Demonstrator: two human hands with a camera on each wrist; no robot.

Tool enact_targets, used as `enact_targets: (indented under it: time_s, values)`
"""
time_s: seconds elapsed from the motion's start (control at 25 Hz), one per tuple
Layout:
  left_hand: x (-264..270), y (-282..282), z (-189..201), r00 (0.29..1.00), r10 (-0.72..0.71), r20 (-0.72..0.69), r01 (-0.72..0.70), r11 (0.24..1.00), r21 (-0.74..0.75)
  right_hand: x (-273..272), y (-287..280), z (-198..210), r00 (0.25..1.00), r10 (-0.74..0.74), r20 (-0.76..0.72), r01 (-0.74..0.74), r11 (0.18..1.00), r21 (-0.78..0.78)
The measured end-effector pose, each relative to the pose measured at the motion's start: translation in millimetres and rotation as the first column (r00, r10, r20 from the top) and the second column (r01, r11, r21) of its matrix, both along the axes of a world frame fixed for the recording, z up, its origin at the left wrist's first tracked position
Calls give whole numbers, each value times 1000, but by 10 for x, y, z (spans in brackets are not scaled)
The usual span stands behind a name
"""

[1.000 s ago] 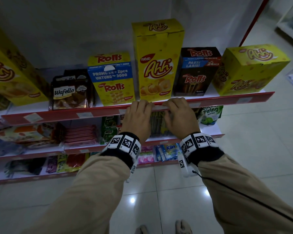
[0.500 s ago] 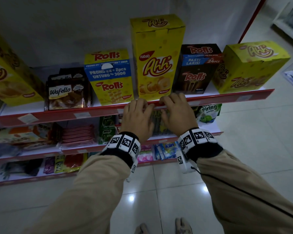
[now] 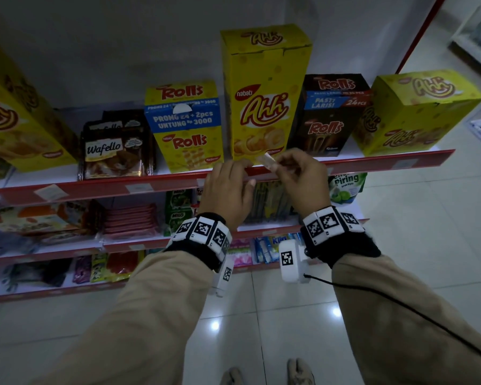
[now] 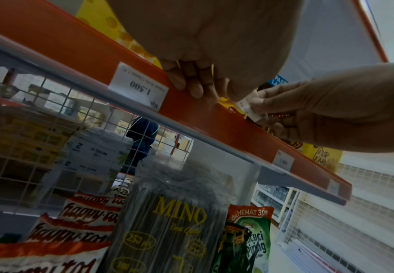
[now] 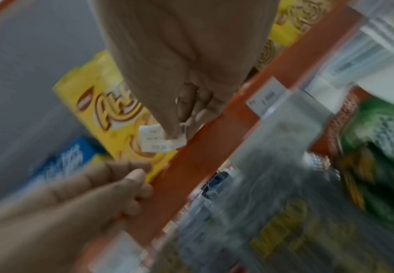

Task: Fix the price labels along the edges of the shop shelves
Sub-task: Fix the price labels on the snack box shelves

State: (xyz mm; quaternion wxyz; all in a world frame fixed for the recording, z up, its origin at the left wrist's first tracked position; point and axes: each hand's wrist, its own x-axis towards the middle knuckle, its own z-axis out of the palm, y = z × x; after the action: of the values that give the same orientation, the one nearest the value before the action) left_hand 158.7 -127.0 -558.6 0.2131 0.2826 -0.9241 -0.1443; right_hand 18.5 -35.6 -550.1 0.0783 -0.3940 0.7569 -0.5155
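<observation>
A red price strip (image 3: 100,187) runs along the front edge of the top shelf. My left hand (image 3: 239,169) rests on it below the tall yellow Ahh box (image 3: 264,95), and its fingers (image 4: 191,83) curl over the strip's top edge. Just right of it, my right hand (image 3: 275,165) is lifted slightly off the strip and pinches a small white price label (image 3: 267,159) between thumb and fingertips. The right wrist view shows that label (image 5: 158,138) free of the strip, in front of the yellow box. Another label (image 4: 140,88), reading 1.500, sits in the strip left of my left hand.
More labels sit in the strip at the left (image 3: 139,187), far left (image 3: 50,191) and far right (image 3: 406,163). Rolls boxes (image 3: 186,126), a Wafello pack (image 3: 109,148) and another Ahh box (image 3: 417,112) crowd the shelf. Lower shelves hold packets. Tiled floor lies below.
Both hands were pressing side by side on the strip. Now the right hand has come off it with a white label pinched in its fingers; the left hand stays on the strip.
</observation>
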Motion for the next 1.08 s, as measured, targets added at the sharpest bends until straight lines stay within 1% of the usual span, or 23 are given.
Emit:
enact_targets:
  time_s: [0.04,0.08,0.12,0.2,0.28,0.36,0.44,0.56,0.6,0.72,0.84,1.0,1.08]
  values:
    - [-4,3,-1,1000,6,-10,-6,1000,17,35,-22,8,987,3,160,5,999,-51]
    - [-6,6,0,1000,12,-22,-11,999,35,75,-43,9,957,18,289,9,996,-92]
    - [-9,10,3,999,16,-39,-14,998,57,112,-58,4,925,36,377,9,993,-117]
    - [-13,7,12,995,19,-95,-9,995,102,184,-72,-18,882,74,466,-12,991,-135]
    - [-13,-11,14,988,15,-154,5,992,126,233,-78,-46,857,101,505,-37,990,-135]
    - [-12,-18,4,984,14,-179,10,991,134,259,-74,-67,841,113,529,-46,989,-139]
    - [-12,-24,-4,984,15,-177,10,990,142,277,-59,-55,840,139,525,-59,984,-167]
    - [-14,-39,4,987,13,-160,9,990,141,238,-31,-16,900,171,402,-108,979,-175]
    - [-13,-49,12,987,15,-157,8,990,142,217,-25,1,909,168,381,-112,980,-163]
    - [-7,-62,34,988,7,-154,18,988,156,172,-10,27,913,192,361,-151,979,-138]
    - [5,-75,28,991,-43,-127,59,990,126,181,-2,16,917,232,324,-203,972,-121]
    - [26,-99,33,984,-21,-175,53,983,178,145,23,-33,931,219,292,-206,976,-76]
    - [32,-110,45,986,-10,-164,44,977,207,133,47,-50,959,190,211,-189,982,-24]
